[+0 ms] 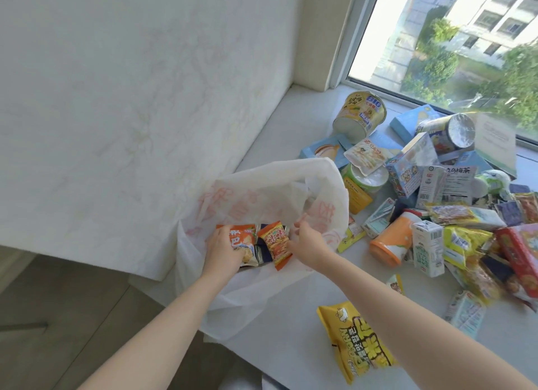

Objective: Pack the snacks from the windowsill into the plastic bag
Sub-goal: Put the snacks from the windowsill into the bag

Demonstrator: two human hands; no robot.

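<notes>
A white plastic bag (262, 191) with red print lies open at the left end of the windowsill (291, 346). My left hand (224, 250) is inside its mouth, gripping an orange snack packet (241, 238). A second orange packet (275, 242) lies next to it in the bag. My right hand (305, 241) pinches the bag's right rim and holds it up. A heap of snacks covers the sill to the right: a yellow popcorn bag (358, 343), an orange cup (391, 241), a milk carton (428, 247), a yellow instant-noodle cup (359, 116).
A white wall (131, 113) rises left of the bag. The window (454, 40) runs along the back of the sill. Blue boxes (413, 162), cans and several more packets are piled at the right. The floor (72, 317) lies below the sill's left edge.
</notes>
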